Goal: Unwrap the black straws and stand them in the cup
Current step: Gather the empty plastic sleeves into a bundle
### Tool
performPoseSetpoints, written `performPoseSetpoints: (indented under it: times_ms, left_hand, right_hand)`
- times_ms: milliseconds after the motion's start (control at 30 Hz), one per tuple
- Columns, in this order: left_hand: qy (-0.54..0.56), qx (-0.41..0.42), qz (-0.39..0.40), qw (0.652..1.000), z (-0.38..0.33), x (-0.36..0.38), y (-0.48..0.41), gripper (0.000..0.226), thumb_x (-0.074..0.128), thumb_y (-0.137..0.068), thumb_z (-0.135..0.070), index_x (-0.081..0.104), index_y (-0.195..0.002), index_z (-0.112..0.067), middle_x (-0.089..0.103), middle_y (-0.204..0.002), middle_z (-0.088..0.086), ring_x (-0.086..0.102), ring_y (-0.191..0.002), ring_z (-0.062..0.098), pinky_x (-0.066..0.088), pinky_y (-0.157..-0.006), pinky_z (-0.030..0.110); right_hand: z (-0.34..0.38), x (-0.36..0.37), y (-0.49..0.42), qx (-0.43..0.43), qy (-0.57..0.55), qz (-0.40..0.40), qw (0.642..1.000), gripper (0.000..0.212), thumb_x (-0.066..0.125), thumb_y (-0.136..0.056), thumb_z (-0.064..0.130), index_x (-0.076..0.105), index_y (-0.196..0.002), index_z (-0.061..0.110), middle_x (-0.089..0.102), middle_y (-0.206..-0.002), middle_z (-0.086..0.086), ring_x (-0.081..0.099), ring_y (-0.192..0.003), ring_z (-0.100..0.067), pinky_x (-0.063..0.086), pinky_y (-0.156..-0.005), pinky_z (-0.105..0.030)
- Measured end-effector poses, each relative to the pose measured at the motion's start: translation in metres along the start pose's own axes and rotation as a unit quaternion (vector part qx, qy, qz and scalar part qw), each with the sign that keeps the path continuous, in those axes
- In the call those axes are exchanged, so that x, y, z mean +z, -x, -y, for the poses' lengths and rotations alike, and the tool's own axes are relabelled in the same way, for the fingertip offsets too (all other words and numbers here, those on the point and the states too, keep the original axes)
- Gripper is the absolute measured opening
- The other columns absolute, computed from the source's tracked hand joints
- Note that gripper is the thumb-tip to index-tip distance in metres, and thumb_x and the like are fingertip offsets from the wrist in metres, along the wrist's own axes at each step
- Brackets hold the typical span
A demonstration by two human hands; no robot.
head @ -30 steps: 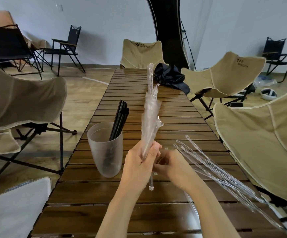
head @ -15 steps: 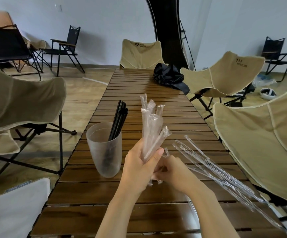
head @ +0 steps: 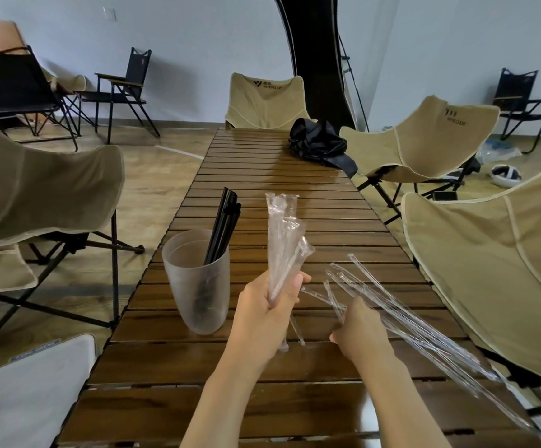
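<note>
So: your left hand (head: 269,308) is clenched round a wrapper bunch (head: 283,247), held upright, likely to keep the trash together and off the desk (head: 295,195). Your right hand (head: 359,331) sits knuckles-up on the loose wrappers (head: 392,305) fanned toward the right edge. Its fingers curl under, and I can't tell if they grip one. Straws (head: 225,227) lean in the cup (head: 198,286) by the left edge. No black shows in the loose wrappers, so unwrapping looks nearly done.
</note>
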State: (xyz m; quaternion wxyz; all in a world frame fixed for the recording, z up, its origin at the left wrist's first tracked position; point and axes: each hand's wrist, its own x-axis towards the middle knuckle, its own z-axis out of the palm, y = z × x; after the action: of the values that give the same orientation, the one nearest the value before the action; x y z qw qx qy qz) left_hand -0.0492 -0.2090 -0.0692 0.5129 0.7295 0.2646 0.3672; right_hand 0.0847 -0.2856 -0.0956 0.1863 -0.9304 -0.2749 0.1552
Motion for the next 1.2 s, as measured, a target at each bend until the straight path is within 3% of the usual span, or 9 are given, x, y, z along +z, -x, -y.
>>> performPoseSetpoints:
  times_ms: [100,267,367,533,733,833,1000,1100,1200]
  left_hand:
    - [-0.008,-0.02,0.014,1.0,0.001,0.001,0.001,0.056,0.041,-0.072,-0.064,0.064,-0.106,-0.026,0.064,-0.077,0.009,0.061,-0.068,0.02,0.053,-0.058,0.024]
    - [-0.025,-0.017,0.023,0.999,0.003,0.002,0.0,0.044,0.04,-0.074,-0.065,0.063,-0.098,-0.035,0.063,-0.074,0.012,0.061,-0.067,0.022,0.053,-0.06,0.027]
    - [-0.024,-0.016,0.02,0.999,0.006,0.002,0.0,0.038,0.043,-0.08,-0.058,0.065,-0.097,-0.033,0.066,-0.078,-0.005,0.065,-0.074,0.012,0.056,-0.067,0.029]
    - [-0.021,-0.024,0.007,0.999,0.013,0.003,-0.003,0.022,0.049,-0.091,-0.039,0.065,-0.102,-0.03,0.07,-0.088,-0.006,0.068,-0.082,0.013,0.059,-0.076,0.033]
    - [-0.018,-0.023,-0.022,0.999,0.013,-0.001,-0.001,0.039,0.043,-0.086,-0.049,0.061,-0.116,-0.032,0.064,-0.07,-0.002,0.06,-0.057,0.004,0.045,-0.05,0.009]
    - [-0.038,-0.02,-0.001,0.999,0.014,-0.001,-0.003,0.033,0.045,-0.093,-0.043,0.056,-0.123,-0.034,0.065,-0.082,-0.006,0.057,-0.068,-0.014,0.045,-0.062,0.003]
    - [0.026,-0.032,0.061,0.997,0.01,0.002,0.0,0.055,0.047,-0.08,-0.062,0.062,-0.115,-0.023,0.068,-0.1,0.022,0.066,-0.087,0.031,0.052,-0.075,0.033]
    - [0.024,-0.043,0.08,0.996,0.007,0.003,0.001,0.067,0.049,-0.071,-0.067,0.062,-0.113,-0.017,0.069,-0.1,0.016,0.066,-0.093,0.03,0.055,-0.083,0.046]
    - [0.012,-0.042,0.07,0.997,0.006,0.002,0.0,0.056,0.05,-0.073,-0.059,0.065,-0.108,-0.017,0.07,-0.091,0.003,0.068,-0.086,0.015,0.056,-0.082,0.044]
  right_hand:
    - [-0.001,0.003,0.0,0.031,-0.004,-0.017,0.999,0.027,0.06,-0.09,0.007,0.041,-0.11,0.005,0.06,-0.105,-0.015,0.058,-0.088,-0.028,0.045,-0.066,-0.031]
    - [-0.003,0.001,-0.004,0.037,0.009,0.004,0.999,0.014,0.062,-0.087,0.011,0.061,-0.101,0.007,0.057,-0.085,-0.008,0.056,-0.075,-0.025,0.046,-0.063,-0.029]
    - [0.003,-0.004,-0.006,-0.001,-0.118,0.016,0.993,0.005,0.067,-0.087,0.017,0.067,-0.088,0.012,0.059,-0.074,-0.002,0.055,-0.065,-0.014,0.038,-0.053,-0.022]
    - [0.017,-0.023,0.001,-0.127,-0.275,0.003,0.953,0.009,0.068,-0.086,0.018,0.069,-0.079,0.022,0.06,-0.065,0.009,0.054,-0.06,-0.004,0.037,-0.056,-0.016]
    - [0.025,-0.033,0.008,-0.203,-0.315,-0.028,0.926,0.014,0.066,-0.087,0.021,0.07,-0.083,0.033,0.068,-0.076,0.015,0.062,-0.072,0.002,0.044,-0.068,-0.014]
    - [0.029,-0.037,0.012,-0.254,-0.346,-0.021,0.903,0.019,0.067,-0.086,0.019,0.071,-0.081,0.037,0.071,-0.08,0.016,0.065,-0.078,0.0,0.051,-0.072,-0.016]
    - [0.036,-0.04,0.014,-0.306,-0.398,0.012,0.865,0.015,0.066,-0.086,0.014,0.075,-0.086,0.027,0.074,-0.081,0.005,0.07,-0.081,-0.01,0.057,-0.077,-0.025]
    - [0.037,-0.04,0.014,-0.305,-0.415,0.026,0.857,0.016,0.065,-0.085,0.015,0.076,-0.086,0.027,0.072,-0.077,0.004,0.07,-0.073,-0.012,0.058,-0.069,-0.028]
    - [0.038,-0.04,0.015,-0.306,-0.422,0.046,0.852,0.019,0.064,-0.086,0.013,0.076,-0.086,0.029,0.071,-0.079,0.002,0.069,-0.069,-0.014,0.058,-0.059,-0.029]
